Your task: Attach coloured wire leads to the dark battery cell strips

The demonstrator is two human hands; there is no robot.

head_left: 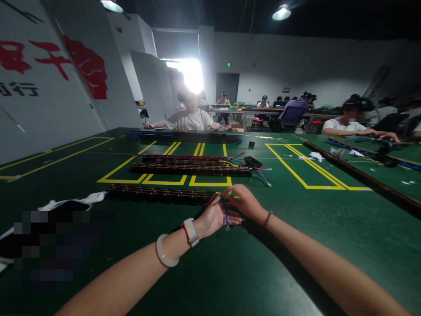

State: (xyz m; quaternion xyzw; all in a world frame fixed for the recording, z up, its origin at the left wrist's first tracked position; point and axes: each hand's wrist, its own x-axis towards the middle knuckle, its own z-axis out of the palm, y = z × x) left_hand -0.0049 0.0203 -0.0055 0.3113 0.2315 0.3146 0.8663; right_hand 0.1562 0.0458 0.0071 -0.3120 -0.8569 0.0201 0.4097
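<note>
Nearest, two bare forearms reach in over the green counter (204,281). On the left wrist sit a pale bangle (166,254) and a watch (190,231); the right wrist carries a thin bead bracelet (268,218). Both hands meet at the right end of a long dark strip (158,193) that lies across the counter. Palm up, the left hand (215,217) is half open, its fingers curled loosely under a blue wire (226,218) that hangs across it with a small ring end below. Above it the right hand (245,202) has its fingertips pressed together, pinching the wires where they leave the strip, a red one (210,199) and a yellow one among them. Left of the arms lie a white cloth (74,202) and a blurred dark patch.

Farther on, more long strips (190,166) lie side by side over yellow floor-style lines (164,180) on the counter, with coloured leads (261,173) and a small black box (252,161) at their right end. Beyond them a person (190,118) sits across the counter with both arms resting on it. Another person (350,123) leans over the neighbouring counter at right, and more people sit at tables by the far wall.
</note>
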